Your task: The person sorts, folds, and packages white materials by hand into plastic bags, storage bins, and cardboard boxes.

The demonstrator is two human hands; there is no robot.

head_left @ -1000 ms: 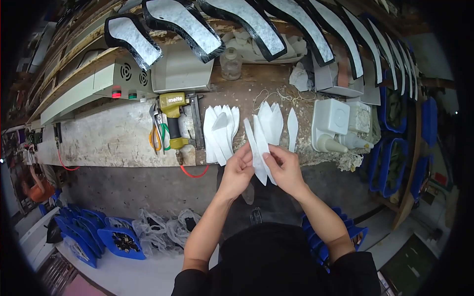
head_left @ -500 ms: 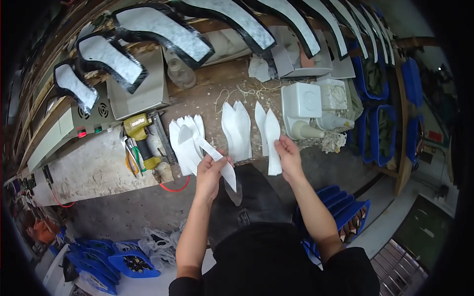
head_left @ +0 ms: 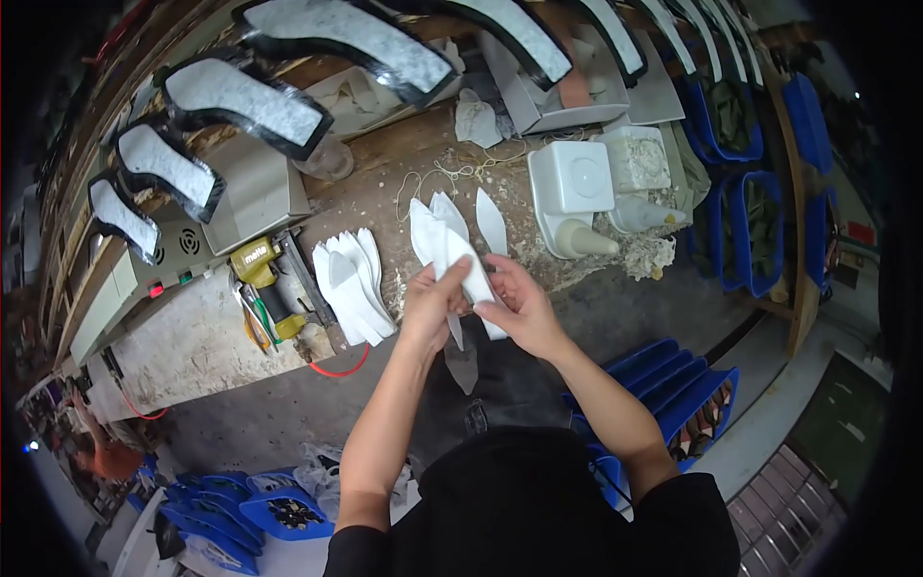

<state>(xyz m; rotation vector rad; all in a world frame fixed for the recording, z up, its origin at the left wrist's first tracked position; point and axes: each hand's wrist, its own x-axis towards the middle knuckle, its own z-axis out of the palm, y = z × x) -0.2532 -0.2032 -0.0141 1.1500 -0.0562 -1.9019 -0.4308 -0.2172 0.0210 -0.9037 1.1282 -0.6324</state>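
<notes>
My left hand [head_left: 433, 306] is closed on a long white pointed piece [head_left: 460, 260], its thumb pressed flat on the face. Below that hand, the tip of another white piece [head_left: 455, 330] pokes out. My right hand [head_left: 524, 308] pinches the lower right edge of the upper piece between thumb and fingers. Just behind my hands, on the bench edge, lie more white pieces [head_left: 420, 223], partly covered by the held one. A single white piece [head_left: 490, 223] lies beyond my right hand. To the left, several similar pieces are fanned in a stack [head_left: 358, 298].
An olive air stapler [head_left: 264, 274] and pliers [head_left: 255, 322] lie left on the bench [head_left: 192, 361]. White glue bottles [head_left: 577, 192] stand at the right. Black-edged templates [head_left: 245, 101] hang above. Blue baskets [head_left: 663, 413] sit below right.
My right hand has moved left with a white piece, up against my left hand, and the two pieces now overlap. The camera view has shifted slightly.
</notes>
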